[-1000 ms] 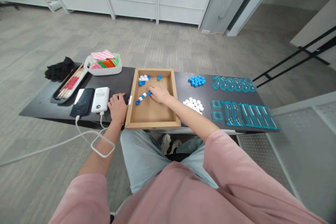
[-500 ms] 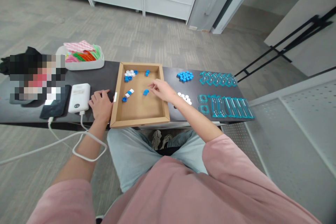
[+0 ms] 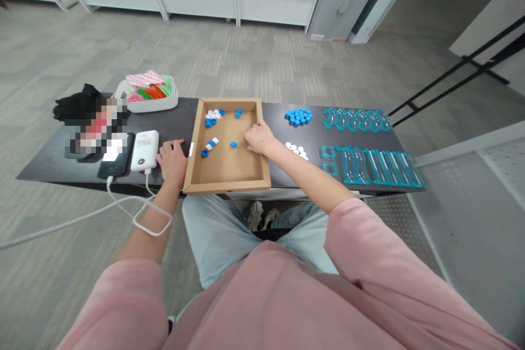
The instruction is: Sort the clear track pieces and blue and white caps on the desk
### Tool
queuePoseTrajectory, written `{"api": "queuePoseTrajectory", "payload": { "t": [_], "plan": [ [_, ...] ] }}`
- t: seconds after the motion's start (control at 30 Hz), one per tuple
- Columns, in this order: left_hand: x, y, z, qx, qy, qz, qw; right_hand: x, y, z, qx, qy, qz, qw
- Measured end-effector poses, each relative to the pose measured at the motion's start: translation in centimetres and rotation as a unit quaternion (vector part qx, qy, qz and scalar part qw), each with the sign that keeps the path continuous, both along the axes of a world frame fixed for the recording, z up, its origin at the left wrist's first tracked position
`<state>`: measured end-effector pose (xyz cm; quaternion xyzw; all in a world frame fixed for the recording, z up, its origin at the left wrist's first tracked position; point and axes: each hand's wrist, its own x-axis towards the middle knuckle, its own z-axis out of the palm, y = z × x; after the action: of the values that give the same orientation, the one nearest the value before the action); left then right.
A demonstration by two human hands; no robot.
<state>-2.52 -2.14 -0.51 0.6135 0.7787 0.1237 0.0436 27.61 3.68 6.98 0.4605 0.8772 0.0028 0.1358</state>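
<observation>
Head view: left hand (image 3: 172,161) spread on bench (image 3: 185,119) beside cardboard tray (image 3: 225,172); right hand (image 3: 258,137) curled over tray's right side, can't tell if gripping. Blue block (image 3: 233,144) inside, just left of that hand; blue-white block row (image 3: 211,145) farther left.

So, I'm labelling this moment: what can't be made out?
In the head view:
- Right hand: its curled fingers hide whether it holds a piece.
- White pieces: the right forearm covers part of the pile.
- Dark tray: pixelation blurs its contents.
- White device: print too small to read.
- White cable: cut off by the left edge.
</observation>
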Motion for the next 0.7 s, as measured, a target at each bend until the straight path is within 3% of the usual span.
{"api": "queuePoseTrajectory", "payload": {
  "t": [0.13, 0.4, 0.53, 0.7],
  "plan": [
    [0.0, 0.0, 0.0, 0.0, 0.004, 0.002, 1.0, -0.2, 0.1, 0.1, -0.017, -0.036, 0.007, 0.999],
    [0.0, 0.1, 0.0, -0.012, 0.004, 0.008, 1.0, -0.3, -0.2, 0.1, -0.057, -0.096, 0.084, 0.99],
    [0.2, 0.0, 0.4, -0.017, -0.001, 0.009, 1.0, 1.1, 0.6, 0.2, -0.082, 0.108, 0.106, 0.985],
    [0.3, 0.0, 0.6, -0.024, -0.005, 0.012, 1.0, 7.8, 1.4, -0.2, -0.1, 0.36, 0.079, 0.924]
  ]
}}
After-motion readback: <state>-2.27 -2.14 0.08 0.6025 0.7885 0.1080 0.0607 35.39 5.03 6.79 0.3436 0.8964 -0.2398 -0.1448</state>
